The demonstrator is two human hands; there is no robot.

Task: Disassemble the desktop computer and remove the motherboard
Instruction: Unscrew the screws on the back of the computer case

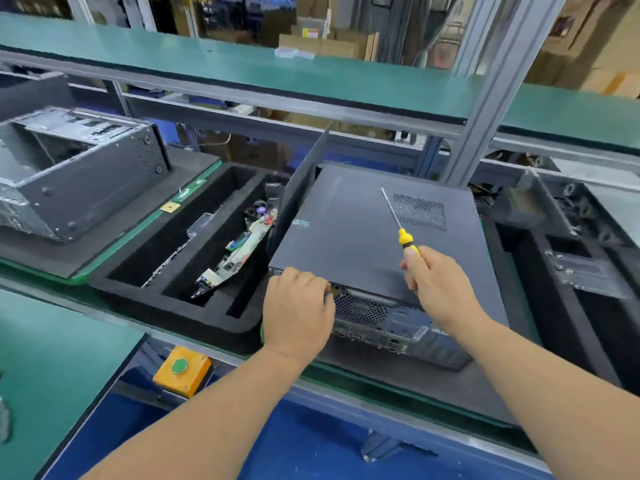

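Note:
A dark grey desktop computer (349,233) lies flat in front of me, its rear ports and fan grille facing me and its cover panel on top. My left hand (298,306) grips the near left corner of the case at the rear edge, fingers curled over it. My right hand (440,285) rests on the near edge of the cover and holds a yellow-handled screwdriver (398,225), its long shaft pointing up and away over the cover. The motherboard inside is hidden.
A black foam tray (173,292) to the left holds removed circuit boards (239,251). An opened, stripped case (69,174) sits far left. A yellow box with a green button (181,370) is at the near edge. More black trays (571,258) stand to the right. A shelf (242,71) runs overhead.

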